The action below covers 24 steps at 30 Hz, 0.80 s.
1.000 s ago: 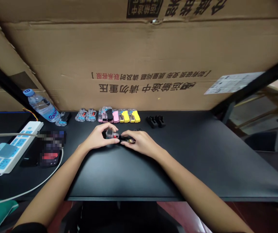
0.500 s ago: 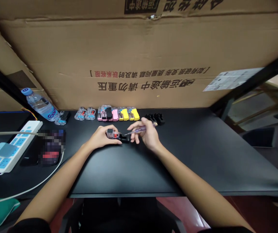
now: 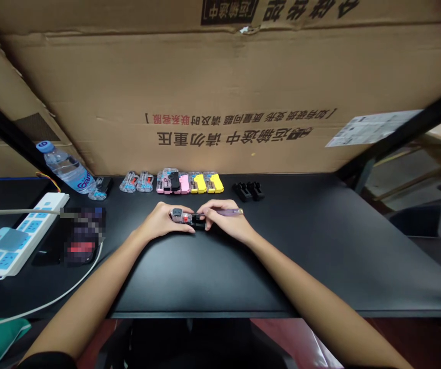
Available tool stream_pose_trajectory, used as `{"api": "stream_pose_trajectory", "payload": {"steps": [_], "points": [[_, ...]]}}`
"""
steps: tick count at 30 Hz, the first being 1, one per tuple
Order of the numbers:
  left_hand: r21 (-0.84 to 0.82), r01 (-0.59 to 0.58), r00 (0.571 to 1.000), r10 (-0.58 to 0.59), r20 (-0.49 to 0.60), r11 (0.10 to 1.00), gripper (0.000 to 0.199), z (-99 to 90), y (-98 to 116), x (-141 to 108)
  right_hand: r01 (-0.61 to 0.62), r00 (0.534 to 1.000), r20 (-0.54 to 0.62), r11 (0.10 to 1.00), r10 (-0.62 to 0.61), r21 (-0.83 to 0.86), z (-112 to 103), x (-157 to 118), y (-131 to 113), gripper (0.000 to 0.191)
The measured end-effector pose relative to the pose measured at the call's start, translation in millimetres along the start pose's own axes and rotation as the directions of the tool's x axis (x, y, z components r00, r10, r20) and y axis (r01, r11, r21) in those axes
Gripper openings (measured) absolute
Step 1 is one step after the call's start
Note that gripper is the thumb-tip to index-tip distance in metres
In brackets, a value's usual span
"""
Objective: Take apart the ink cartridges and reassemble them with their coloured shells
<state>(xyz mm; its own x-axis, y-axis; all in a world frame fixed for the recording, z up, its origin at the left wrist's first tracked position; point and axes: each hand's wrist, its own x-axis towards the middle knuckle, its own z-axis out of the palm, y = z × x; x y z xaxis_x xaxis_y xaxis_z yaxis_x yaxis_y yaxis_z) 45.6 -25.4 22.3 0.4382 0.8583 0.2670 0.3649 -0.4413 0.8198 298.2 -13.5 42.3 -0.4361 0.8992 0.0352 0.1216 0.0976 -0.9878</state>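
My left hand (image 3: pixel 160 220) is closed round a small clear plastic device (image 3: pixel 178 215) with a red piece inside and a black part (image 3: pixel 198 221) at its right end. In my right hand (image 3: pixel 226 220) is a slim screwdriver (image 3: pixel 231 211) with a see-through purplish handle, held like a pen. Its shaft points left toward the black part, and my right fingertips touch or nearly touch that part. My fingers hide the tip. The device is held just above or on the black desk; I cannot tell which.
Along the back stand clear devices with yellow parts (image 3: pixel 206 183), ones with pink and black parts (image 3: pixel 173 181), and two clear ones (image 3: pixel 136 182). Black plastic parts (image 3: pixel 247 190) lie right of them. Left are a water bottle (image 3: pixel 66 166), a power strip (image 3: pixel 24 233) and a white cable (image 3: pixel 75 285).
My right hand has moved left and down to the black part, bringing the screwdriver tip in among the fingers. My left hand still holds the device in about the same place.
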Motion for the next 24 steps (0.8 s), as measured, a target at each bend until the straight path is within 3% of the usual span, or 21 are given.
{"api": "stream_pose_trajectory", "payload": {"steps": [4,7,11,15,17,19,22,24], "points": [[0.000,-0.015,1.000,0.015,-0.011,1.000,0.055,-0.1,0,0,-0.001,0.999,0.046,0.999,0.002,-0.039,-4,0,0,0.025],[-0.005,-0.016,1.000,0.016,-0.008,1.000,0.054,0.8,0,0,0.013,0.999,0.034,0.998,-0.011,-0.064,-2,-1,-2,0.035],[-0.001,-0.040,0.999,0.040,-0.009,0.999,0.053,4.3,0,-1,0.055,0.988,-0.143,0.995,-0.067,-0.085,13,-2,-1,0.055],[0.010,-0.066,0.998,0.067,-0.015,0.998,0.052,7.8,1,-2,-0.007,0.955,-0.295,1.000,0.015,0.030,21,-3,-1,0.061],[0.013,-0.063,0.998,0.064,-0.025,0.998,0.052,7.7,1,-1,0.010,0.966,-0.258,0.997,0.012,0.082,18,-3,-4,0.058],[0.015,-0.047,0.999,0.047,-0.022,0.999,0.052,6.1,1,-1,0.029,0.989,-0.150,0.994,-0.013,0.106,10,-4,-8,0.047],[0.019,-0.027,1.000,0.027,-0.010,0.999,0.052,2.6,2,0,0.027,0.999,0.035,0.998,-0.028,0.048,0,-6,-12,0.023],[0.025,-0.027,1.000,0.027,-0.008,0.999,0.052,0.9,2,0,0.017,0.995,0.097,1.000,-0.016,-0.012,-3,-6,-12,0.013]]}}
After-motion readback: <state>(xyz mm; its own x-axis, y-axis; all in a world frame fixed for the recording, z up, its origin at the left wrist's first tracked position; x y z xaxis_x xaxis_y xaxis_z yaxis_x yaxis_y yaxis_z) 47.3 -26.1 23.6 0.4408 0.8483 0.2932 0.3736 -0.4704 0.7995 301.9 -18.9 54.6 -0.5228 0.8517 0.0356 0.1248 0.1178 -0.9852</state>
